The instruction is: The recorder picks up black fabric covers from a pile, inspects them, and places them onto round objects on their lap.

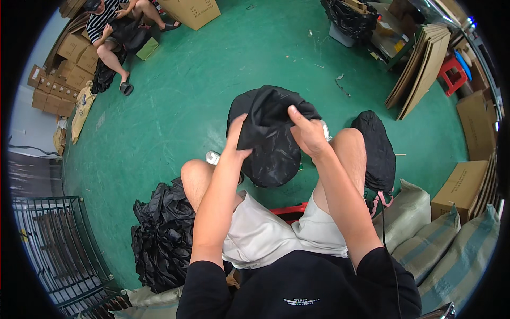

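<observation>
- Black fabric (272, 162) is held between the knees (195, 176).
- Its right side is gripped by the right hand (309, 133).
- Whether its left is gripped by the left hand (237, 140) cannot be told.

Black fabric (272, 162) hides some fingers of both hands (310, 135); the top edge crops a cardboard box (195, 13).

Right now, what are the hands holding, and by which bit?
Black cloth: the right hand holds its right side. The left hand touches its left edge; its grip is unclear.
</observation>
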{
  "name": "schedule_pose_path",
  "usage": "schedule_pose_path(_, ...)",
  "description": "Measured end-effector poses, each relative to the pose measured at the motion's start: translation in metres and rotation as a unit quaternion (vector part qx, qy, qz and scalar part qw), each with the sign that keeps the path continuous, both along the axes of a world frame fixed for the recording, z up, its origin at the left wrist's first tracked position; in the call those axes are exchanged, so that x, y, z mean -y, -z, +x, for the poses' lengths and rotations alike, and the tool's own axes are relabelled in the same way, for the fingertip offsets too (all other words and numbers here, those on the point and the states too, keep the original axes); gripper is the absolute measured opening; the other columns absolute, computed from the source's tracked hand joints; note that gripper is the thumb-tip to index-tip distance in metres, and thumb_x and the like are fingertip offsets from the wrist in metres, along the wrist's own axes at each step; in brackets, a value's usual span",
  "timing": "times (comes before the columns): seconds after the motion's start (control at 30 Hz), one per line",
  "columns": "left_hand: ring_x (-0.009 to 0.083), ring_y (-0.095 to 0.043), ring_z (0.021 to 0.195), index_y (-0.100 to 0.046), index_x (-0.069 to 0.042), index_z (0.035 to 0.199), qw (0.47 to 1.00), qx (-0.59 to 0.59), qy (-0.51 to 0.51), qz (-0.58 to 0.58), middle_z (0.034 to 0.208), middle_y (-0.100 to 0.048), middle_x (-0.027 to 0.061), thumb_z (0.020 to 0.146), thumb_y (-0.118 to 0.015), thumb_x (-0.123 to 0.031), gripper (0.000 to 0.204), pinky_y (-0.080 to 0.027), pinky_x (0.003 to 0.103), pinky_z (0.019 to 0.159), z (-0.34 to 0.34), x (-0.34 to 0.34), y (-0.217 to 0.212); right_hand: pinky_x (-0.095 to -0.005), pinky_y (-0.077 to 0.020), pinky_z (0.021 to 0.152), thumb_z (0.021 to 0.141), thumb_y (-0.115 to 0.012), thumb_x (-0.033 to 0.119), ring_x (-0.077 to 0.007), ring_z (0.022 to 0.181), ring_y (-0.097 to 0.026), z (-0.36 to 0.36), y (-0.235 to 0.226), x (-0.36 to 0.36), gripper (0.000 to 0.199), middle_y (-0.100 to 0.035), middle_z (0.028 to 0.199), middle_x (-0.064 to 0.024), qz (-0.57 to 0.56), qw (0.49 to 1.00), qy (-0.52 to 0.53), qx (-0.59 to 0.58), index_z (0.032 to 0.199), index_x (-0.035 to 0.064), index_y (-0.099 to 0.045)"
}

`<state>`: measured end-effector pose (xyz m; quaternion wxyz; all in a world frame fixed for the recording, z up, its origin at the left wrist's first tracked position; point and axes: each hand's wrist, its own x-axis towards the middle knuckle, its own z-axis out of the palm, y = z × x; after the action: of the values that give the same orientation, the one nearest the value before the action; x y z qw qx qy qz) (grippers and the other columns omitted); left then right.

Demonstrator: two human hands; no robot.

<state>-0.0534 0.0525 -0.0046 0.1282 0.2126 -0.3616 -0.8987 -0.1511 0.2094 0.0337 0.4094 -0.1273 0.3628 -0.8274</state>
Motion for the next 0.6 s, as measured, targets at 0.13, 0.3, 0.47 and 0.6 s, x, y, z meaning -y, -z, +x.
schedule_pose_path(0.13, 0.0290, -0.064, 0.104, -0.061, -0.002, 0.110, 0.960, -0.086, -0.209, 0.163, 0.110, -0.068, 0.0132, 0.102, -0.048, -0.028, 0.031, -0.050, 0.046, 0.096, 0.006, 0.064, -0.002, -0.0433, -0.0446, 0.101, 0.097, -0.056, 0.014, -0.0269, 0.113, -0.060, -0.010, -0.005, -0.003, 0.024, -0.065, 0.119, -0.0123, -0.121, 0.985, 0.010, 0.126, 0.117, 0.0010, -0.062)
schedule_pose_path(0.3, 0.0305, -0.062, 0.110, -0.061, 0.002, 0.114, 0.927, -0.283, -0.151, 0.194, 0.115, -0.067, 0.0152, 0.102, -0.047, -0.027, 0.034, -0.045, 0.047, 0.103, 0.029, 0.086, 0.004, -0.0468, -0.0416, 0.105, 0.095, -0.054, 0.014, -0.0298, 0.115, -0.059, -0.003, 0.008, 0.004, 0.023, -0.066, 0.119, -0.0130, -0.143, 0.974, -0.003, 0.178, 0.112, 0.0024, -0.064)
schedule_pose_path(0.47, 0.0290, -0.064, 0.105, -0.061, 0.004, 0.110, 0.970, -0.205, -0.123, 0.046, 0.111, -0.068, 0.0151, 0.096, -0.056, -0.015, 0.024, -0.046, 0.046, 0.102, 0.024, 0.060, -0.016, -0.0499, -0.0342, 0.111, 0.099, -0.048, 0.024, -0.0321, 0.126, -0.052, -0.004, 0.000, 0.000, 0.036, -0.060, 0.130, -0.0142, -0.178, 0.964, -0.031, 0.197, 0.126, 0.0014, -0.057)
schedule_pose_path(0.6, 0.0291, -0.061, 0.113, -0.057, 0.003, 0.118, 0.979, -0.179, -0.099, -0.002, 0.117, -0.065, 0.0134, 0.088, -0.063, -0.002, 0.032, -0.044, 0.049, 0.103, 0.017, 0.039, -0.035, -0.0517, -0.0324, 0.112, 0.102, -0.042, 0.029, -0.0333, 0.128, -0.050, -0.003, -0.018, -0.004, 0.042, -0.056, 0.135, -0.0143, -0.209, 0.955, -0.076, 0.196, 0.133, 0.0019, -0.051)
